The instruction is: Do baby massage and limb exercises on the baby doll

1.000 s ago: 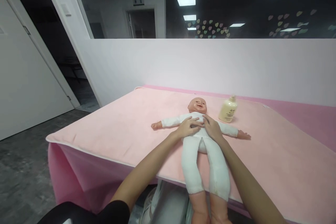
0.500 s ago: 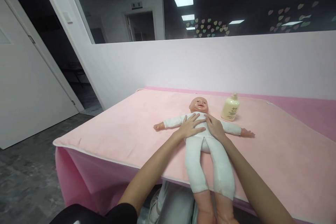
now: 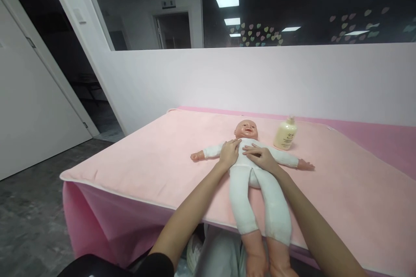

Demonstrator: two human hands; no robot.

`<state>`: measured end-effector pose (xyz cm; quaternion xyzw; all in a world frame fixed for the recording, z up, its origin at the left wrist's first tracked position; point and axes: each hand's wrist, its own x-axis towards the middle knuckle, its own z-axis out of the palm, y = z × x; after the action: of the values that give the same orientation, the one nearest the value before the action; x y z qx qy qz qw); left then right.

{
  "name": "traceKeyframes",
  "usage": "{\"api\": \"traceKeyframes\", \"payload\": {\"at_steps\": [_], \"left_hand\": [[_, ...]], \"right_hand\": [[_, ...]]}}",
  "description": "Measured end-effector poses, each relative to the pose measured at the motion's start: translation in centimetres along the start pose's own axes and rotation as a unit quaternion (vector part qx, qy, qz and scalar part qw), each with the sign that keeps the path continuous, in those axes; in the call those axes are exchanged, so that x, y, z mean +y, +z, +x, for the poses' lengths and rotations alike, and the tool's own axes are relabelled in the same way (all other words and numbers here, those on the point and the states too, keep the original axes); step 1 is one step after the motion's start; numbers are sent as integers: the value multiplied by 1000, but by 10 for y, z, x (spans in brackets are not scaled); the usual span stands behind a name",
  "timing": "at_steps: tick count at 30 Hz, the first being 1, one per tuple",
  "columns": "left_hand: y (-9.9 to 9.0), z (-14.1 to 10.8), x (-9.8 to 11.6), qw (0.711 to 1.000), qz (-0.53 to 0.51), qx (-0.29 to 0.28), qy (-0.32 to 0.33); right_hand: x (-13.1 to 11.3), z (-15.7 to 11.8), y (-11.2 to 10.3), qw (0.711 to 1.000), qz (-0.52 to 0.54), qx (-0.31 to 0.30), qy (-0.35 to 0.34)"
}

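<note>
A baby doll [image 3: 243,158] in a white cloth body lies on its back, arms spread to both sides, its lower legs hanging past the near table edge. My left hand [image 3: 229,152] rests on the side of the doll's chest at the left, fingers pointing up toward its shoulder and holding nothing. Across the middle of the chest, my right hand [image 3: 262,157] lies with its fingers stretched out to the left, also holding nothing. Beyond the doll's arm at the right stands a pale yellow pump bottle [image 3: 285,134], touched by neither hand.
The doll lies on a pink padded mat [image 3: 156,156] with white edging, over a pink table cover [image 3: 107,220]. A white wall [image 3: 201,78] with a dark window [image 3: 292,4] rises behind. A white door [image 3: 35,104] stands at the left.
My left hand has shifted from the middle of the doll's chest to its side at the left, fingers closer together. My right hand has moved inward, its fingers now reaching left across the chest.
</note>
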<state>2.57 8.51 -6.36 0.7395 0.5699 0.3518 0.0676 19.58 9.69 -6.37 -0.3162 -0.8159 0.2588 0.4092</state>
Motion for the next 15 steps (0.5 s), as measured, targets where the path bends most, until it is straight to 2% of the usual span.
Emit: {"api": "traceKeyframes", "payload": {"at_steps": [3, 7, 11, 15], "left_hand": [[5, 1, -6, 998, -63, 11, 5], [8, 1, -9, 993, -112, 33, 3], [6, 0, -6, 990, -133, 46, -1], [1, -4, 0, 980, -192, 54, 14]], "right_hand": [[0, 1, 0, 995, -94, -29, 7], [1, 1, 1, 979, -184, -7, 85], [4, 1, 0, 964, -207, 24, 163], [8, 1, -3, 960, -176, 72, 207]]}}
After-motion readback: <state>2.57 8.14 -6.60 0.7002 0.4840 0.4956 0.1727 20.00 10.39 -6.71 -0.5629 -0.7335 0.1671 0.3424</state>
